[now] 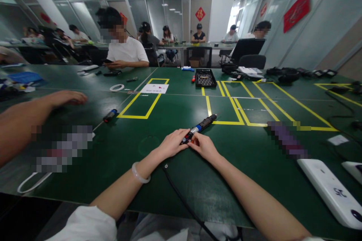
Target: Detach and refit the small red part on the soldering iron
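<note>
On the green tabletop (254,158), the slim tool (200,125) is lying just ahead of both hands, its long axis pointing away and rightward. The left hand (175,142) is clasping its near end; the right hand (204,145) is curling against its side, pinching or not, I can't tell.

Left grip (173,143) and right grip (206,146) hold a slim device (204,123).

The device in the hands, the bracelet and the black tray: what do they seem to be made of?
Device: probably plastic at its dark, dull far end; the shiny silver and blue part may be metal or film. Bracelet: stone, glass or plastic, unclear which; milky white with a smooth sheen. Black tray: likely plastic, seemingly matt, judging by its even dark colour.
</note>
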`<state>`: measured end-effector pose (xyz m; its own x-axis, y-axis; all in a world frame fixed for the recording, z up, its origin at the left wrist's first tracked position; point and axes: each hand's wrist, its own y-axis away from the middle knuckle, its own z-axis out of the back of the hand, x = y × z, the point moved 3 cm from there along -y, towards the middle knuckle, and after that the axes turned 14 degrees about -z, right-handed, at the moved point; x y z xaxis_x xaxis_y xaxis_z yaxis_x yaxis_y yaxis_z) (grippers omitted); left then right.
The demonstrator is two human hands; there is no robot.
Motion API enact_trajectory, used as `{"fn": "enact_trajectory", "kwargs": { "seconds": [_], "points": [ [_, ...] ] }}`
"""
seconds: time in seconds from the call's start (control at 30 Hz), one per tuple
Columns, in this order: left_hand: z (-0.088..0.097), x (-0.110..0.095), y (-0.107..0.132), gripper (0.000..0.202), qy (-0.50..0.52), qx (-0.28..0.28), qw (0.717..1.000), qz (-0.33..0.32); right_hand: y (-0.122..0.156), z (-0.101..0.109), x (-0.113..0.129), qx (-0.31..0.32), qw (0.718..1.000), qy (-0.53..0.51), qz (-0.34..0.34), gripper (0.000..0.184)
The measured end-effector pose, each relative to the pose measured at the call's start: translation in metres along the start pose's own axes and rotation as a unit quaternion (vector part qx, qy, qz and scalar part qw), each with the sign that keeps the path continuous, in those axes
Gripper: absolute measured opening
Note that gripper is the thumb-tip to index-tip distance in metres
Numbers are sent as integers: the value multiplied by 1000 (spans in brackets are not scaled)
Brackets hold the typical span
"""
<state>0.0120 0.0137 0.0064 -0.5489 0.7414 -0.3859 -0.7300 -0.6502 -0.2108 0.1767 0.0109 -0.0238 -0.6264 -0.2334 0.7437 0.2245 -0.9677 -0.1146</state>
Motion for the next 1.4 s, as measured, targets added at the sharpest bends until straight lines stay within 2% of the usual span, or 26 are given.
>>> {"fn": "enact_trajectory", "kwargs": {
  "seconds": [0.17, 0.47, 0.73, 0.97, 1.07, 1.17, 1.4],
  "points": [
    [0, -3, -1, 57, -12, 7, 1000, 8, -1, -3, 0, 0, 1000, 9, -8, 15],
    [1, -8, 0, 57, -63, 21, 998, 5, 1, 0, 1, 48, 997, -42, 37, 6],
    [-3, -11, -11, 59, -113, 27, 993, -15, 2, 8, 2, 10, 998, -20, 63, 6],
    [-4, -8, -14, 59, -142, 39, 989, 14, 5, 14, 2, -3, 997, -22, 71, 8],
    [3, 3, -7, 62, -146, 47, 988, 26, 5, 15, -1, -9, 998, -7, 62, 6],
    [14, 23, 6, 64, -144, 49, 987, 47, 4, 15, -4, -2, 998, 5, 55, 6],
    [55, 97, 55, 68, -167, 45, 965, 195, 3, 13, -4, 9, 998, 13, 55, 8]
  ]
}}
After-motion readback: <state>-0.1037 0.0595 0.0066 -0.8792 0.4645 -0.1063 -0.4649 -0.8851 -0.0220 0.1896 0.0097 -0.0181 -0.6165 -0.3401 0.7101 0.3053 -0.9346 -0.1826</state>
